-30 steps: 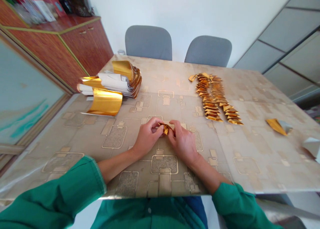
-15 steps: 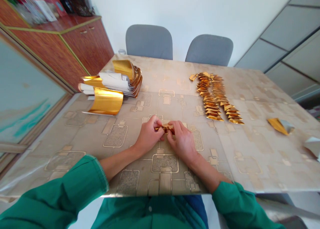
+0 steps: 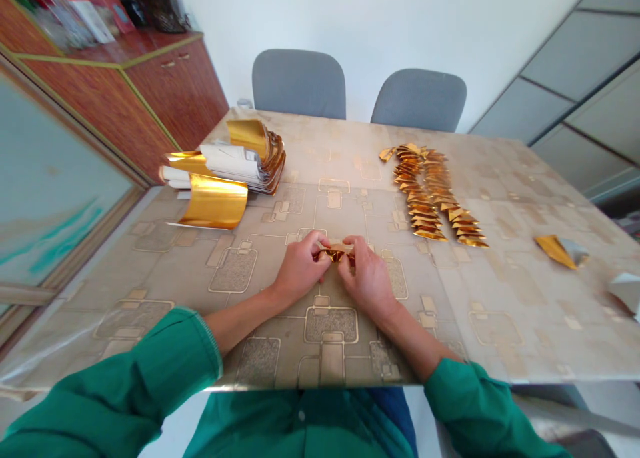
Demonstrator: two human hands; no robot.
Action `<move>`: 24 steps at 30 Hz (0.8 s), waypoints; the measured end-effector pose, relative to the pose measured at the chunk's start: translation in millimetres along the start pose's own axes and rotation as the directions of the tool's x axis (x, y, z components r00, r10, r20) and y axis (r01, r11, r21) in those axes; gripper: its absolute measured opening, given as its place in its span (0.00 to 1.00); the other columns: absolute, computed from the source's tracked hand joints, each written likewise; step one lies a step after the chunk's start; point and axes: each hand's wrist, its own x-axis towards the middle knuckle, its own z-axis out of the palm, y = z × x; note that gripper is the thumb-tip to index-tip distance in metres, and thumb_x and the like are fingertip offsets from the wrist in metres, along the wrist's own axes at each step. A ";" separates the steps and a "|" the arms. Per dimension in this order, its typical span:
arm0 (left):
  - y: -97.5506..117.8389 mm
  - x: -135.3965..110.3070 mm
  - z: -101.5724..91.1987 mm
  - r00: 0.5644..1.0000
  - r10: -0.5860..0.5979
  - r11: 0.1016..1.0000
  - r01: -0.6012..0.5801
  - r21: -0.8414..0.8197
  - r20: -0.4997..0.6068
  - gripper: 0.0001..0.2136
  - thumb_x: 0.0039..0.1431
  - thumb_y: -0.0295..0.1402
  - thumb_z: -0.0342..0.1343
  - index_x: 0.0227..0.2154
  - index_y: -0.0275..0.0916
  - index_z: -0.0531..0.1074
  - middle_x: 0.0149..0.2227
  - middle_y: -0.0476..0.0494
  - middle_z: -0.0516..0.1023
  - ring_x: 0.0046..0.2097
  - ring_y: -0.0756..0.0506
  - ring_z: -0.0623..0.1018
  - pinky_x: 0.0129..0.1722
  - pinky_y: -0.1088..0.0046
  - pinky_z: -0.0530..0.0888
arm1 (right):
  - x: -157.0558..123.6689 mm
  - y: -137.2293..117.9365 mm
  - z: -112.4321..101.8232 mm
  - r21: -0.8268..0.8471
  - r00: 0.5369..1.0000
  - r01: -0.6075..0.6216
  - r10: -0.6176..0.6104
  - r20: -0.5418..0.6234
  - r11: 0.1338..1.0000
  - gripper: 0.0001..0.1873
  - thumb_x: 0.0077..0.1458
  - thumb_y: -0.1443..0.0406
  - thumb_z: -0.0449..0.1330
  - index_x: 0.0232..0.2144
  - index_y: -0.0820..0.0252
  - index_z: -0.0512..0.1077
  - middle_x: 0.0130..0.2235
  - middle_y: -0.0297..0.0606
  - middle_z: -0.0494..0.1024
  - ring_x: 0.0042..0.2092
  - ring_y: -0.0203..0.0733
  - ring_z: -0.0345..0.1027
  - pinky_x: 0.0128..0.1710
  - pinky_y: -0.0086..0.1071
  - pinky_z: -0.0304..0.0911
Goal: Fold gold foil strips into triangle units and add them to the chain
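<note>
Between my left hand point(image 3: 300, 268) and my right hand point(image 3: 367, 285), both fingertips pinch a small folded piece of gold foil paper point(image 3: 337, 253), its pale back showing on top. Both hands rest just above the patterned table cover point(image 3: 525, 311). To the far left lies a stack of gold foil paper strips point(image 3: 214, 201) with white backs, curling upward. Farther right, folded gold triangles lie overlapped in a long double row point(image 3: 430, 195). Neither hand touches the stack or the row.
Near the right edge of the table lie a gold and silver foil piece point(image 3: 556, 252) and a pale sheet point(image 3: 626, 291). Grey chairs point(image 3: 299, 85) stand beyond the far edge. A wooden cabinet point(image 3: 175, 91) with clutter on top stands at the back left.
The foil piece between my fingers has turned from a small downward point into a flatter horizontal fold. Both hands have shifted slightly, and the view has moved a little.
</note>
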 end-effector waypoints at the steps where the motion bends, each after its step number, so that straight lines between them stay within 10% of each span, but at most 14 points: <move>1: -0.5 0.0 -0.1 1.000 0.001 1.000 -0.001 -0.001 -0.007 0.07 0.50 0.25 0.49 0.33 0.40 0.67 0.18 0.59 0.70 0.16 0.52 0.71 0.17 0.81 0.64 | 0.2 0.4 -0.7 -0.007 1.000 -0.015 0.016 0.017 1.000 0.15 0.56 0.68 0.51 0.47 0.61 0.65 0.31 0.37 0.77 0.29 0.40 0.69 0.28 0.29 0.55; 24: 9.6 -1.3 -1.7 0.998 0.032 0.976 -0.043 0.212 0.058 0.13 0.52 0.24 0.51 0.41 0.39 0.69 0.22 0.55 0.75 0.20 0.51 0.74 0.22 0.79 0.66 | 5.5 4.6 -5.1 -0.026 0.998 -0.061 0.061 -0.001 0.998 0.09 0.58 0.68 0.50 0.37 0.57 0.70 0.31 0.34 0.79 0.27 0.37 0.69 0.27 0.27 0.52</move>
